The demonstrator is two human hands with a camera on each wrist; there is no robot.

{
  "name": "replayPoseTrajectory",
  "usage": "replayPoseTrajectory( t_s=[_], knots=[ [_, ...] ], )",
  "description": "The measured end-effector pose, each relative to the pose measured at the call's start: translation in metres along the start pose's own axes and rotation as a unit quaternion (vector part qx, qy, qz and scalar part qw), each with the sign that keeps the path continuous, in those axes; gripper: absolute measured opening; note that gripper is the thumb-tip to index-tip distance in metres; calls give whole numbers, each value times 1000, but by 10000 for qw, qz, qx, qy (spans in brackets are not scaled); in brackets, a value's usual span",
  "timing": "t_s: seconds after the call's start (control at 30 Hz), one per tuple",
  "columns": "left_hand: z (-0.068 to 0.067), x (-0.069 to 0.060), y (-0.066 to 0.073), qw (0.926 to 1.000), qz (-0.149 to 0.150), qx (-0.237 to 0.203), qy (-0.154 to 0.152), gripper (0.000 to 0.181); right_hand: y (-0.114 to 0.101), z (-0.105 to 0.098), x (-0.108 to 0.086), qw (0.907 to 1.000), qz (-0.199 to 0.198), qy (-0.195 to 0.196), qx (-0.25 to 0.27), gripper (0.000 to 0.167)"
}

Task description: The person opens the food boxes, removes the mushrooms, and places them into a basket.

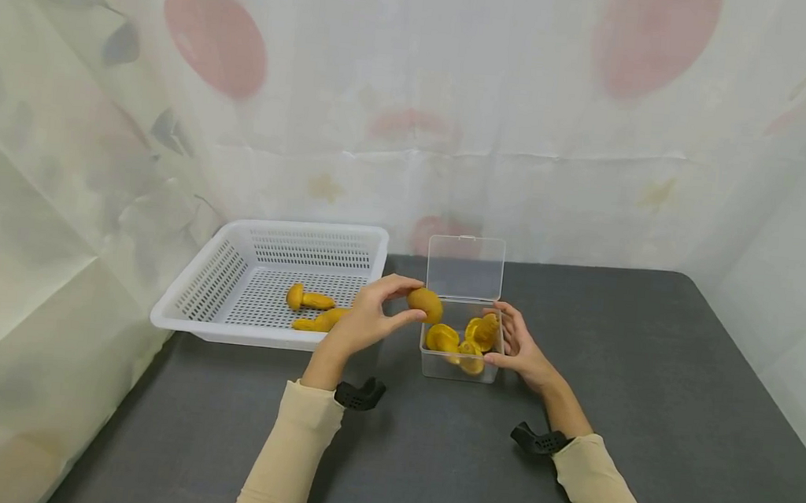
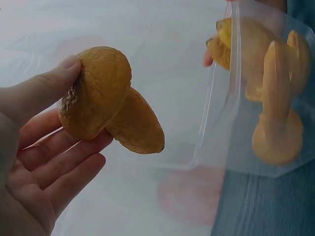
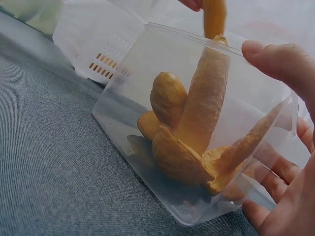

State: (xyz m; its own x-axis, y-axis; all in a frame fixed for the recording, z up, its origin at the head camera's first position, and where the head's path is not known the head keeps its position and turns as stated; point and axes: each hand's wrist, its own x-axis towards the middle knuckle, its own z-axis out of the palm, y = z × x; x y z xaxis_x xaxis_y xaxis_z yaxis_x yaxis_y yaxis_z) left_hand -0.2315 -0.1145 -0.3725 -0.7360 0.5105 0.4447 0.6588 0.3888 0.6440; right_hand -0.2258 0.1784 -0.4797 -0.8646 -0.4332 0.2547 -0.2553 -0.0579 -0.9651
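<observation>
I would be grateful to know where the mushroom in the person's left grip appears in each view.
Head: the held mushroom is slightly right of and below the picture's centre.
Left wrist: it is large, left of centre, cap and stem both showing.
Right wrist: it is right of centre, cut off by the top edge.
Shared landmark: the clear plastic box, visible in all three.

On the desk [image 1: 651, 350], the basket [image 1: 240, 334] stands left of the box [image 1: 436, 367]. Mushrooms [image 1: 318, 301] lie in both.
</observation>
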Motion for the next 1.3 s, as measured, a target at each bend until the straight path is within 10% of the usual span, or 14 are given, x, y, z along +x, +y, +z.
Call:
replayPoseTrajectory(
  t_s=[0.87, 1.3],
  knots=[
    [-53, -37, -34, 9923, -369, 168, 1169, 45, -2, -1, 0, 9997, 14, 96, -206, 91],
    [-66, -53, -55, 9852, -1281, 448, 1043, 48, 4, 0, 0, 9997, -70, -10, -234, 90]
  ],
)
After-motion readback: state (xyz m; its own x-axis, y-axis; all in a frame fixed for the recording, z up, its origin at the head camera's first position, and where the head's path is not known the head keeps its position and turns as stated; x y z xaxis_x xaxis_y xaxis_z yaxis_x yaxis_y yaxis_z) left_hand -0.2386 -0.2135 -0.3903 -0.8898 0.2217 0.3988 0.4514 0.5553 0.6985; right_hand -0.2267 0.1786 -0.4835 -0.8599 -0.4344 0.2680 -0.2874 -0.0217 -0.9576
